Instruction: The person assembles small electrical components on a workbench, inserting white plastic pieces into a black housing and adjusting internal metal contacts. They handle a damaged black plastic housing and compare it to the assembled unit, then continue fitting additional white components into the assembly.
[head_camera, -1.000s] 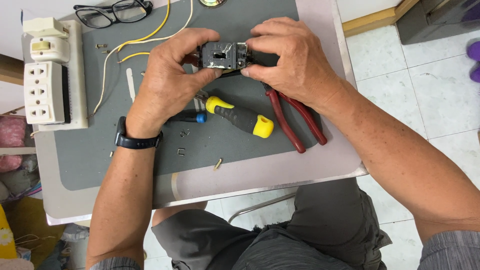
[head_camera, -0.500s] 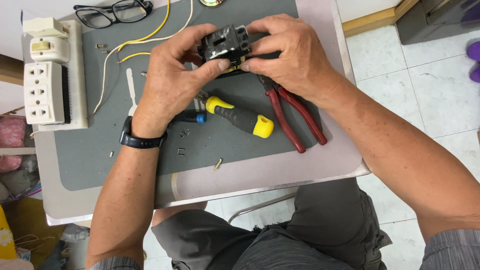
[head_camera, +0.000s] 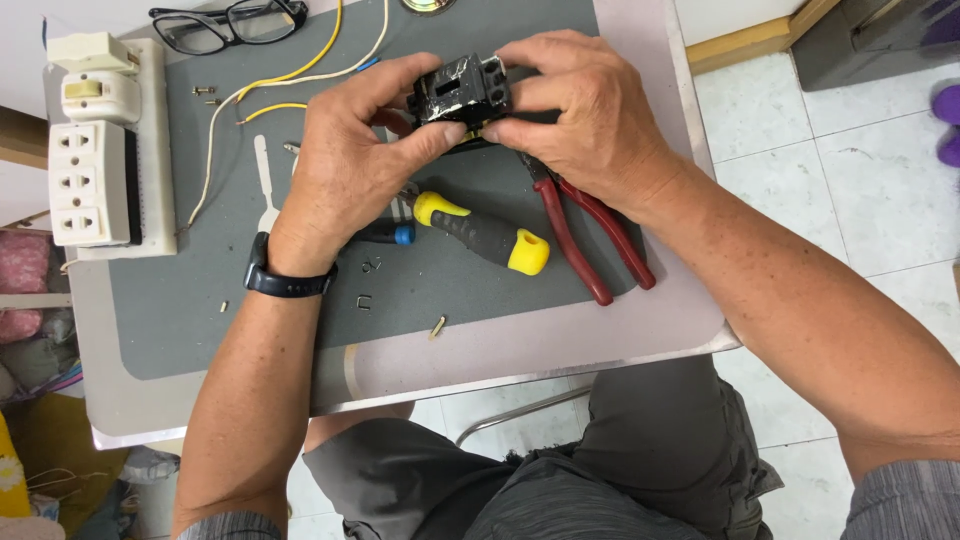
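Observation:
Both my hands hold a small black electrical socket block (head_camera: 462, 88) above the grey mat (head_camera: 300, 300). My left hand (head_camera: 350, 165) grips its left side with thumb and fingers. My right hand (head_camera: 585, 110) grips its right side. The block's pale inner face points up toward me. Under my hands lie a screwdriver with a yellow and black handle (head_camera: 485, 232) and red-handled pliers (head_camera: 590, 235). A blue-tipped tool (head_camera: 395, 235) pokes out beneath my left wrist.
A white socket strip board (head_camera: 95, 165) stands at the table's left edge. Yellow and white wires (head_camera: 290, 75) run across the mat's back. Black glasses (head_camera: 225, 22) lie at the back. Small screws and staples (head_camera: 438, 325) are scattered on the mat.
My hands have lifted the black block slightly and tilted it, turning its face more toward me. The tools on the mat have not moved.

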